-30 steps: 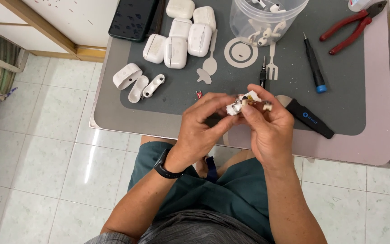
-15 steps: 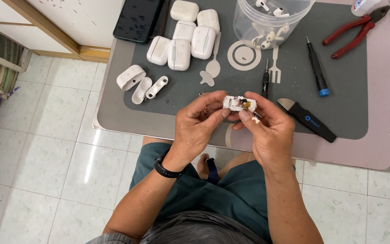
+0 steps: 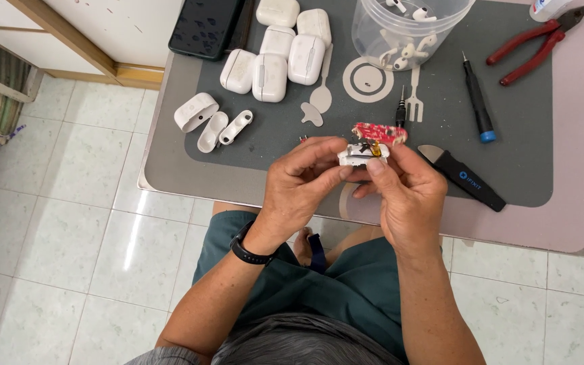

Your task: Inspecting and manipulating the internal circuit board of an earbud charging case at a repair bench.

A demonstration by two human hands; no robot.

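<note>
Fingers of both hands meet over the near edge of the grey mat [image 3: 238, 162]. The left hand [image 3: 299, 189] pinches the left end of a small white case part [image 3: 359, 157], and the right hand [image 3: 407, 196] pinches its right end, thumb on top. A red circuit board [image 3: 380, 132] sticks out at 12 o'clock from the part; how it is attached is hidden by the fingertips, and a yellowish bit between them is too small to make out.

At 1 o'clock the clear plastic tub [image 3: 407, 27] is cut off by the top edge, white earbuds dimly visible inside. Red-handled pliers [image 3: 532, 47] lie at 2 o'clock, tips near the frame corner. A black pry tool [image 3: 464, 177] with a small white label lies at 3 o'clock, a blue-tipped screwdriver [image 3: 476, 105] above it. Closed white cases [image 3: 278, 54] cluster at 11 o'clock, beside a dark phone [image 3: 207, 27], partly cut off. Opened case halves [image 3: 211, 122] lie at 10 o'clock.
</note>
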